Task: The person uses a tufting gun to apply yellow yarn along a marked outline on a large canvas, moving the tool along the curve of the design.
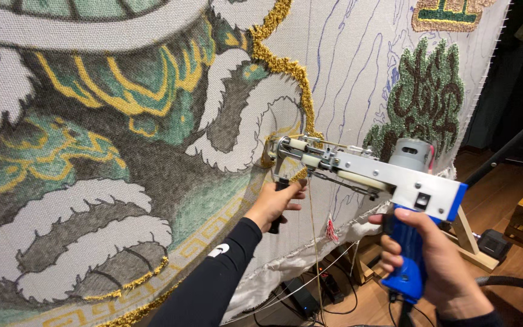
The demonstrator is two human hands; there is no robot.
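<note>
Both hands grip the tufting gun (364, 172), left hand (273, 203) on its front handle, right hand (422, 257) on the blue grip, nose against the stretched cloth (346, 60): left side largely tufted, right side mostly bare drawn lines.

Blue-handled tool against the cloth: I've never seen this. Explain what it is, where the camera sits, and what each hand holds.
The camera sits on the person's head, looking along their arms. The tool is a hand-held tufting gun, with a metal body, a small motor on top and a blue grip. Its tip presses into a cloth stretched upright on a frame, where coloured yarn already forms a green, yellow and white pattern. The right hand grips the blue handle. The left hand, in a black sleeve, holds the black front handle under the tip. A yarn strand hangs below the gun.
</note>
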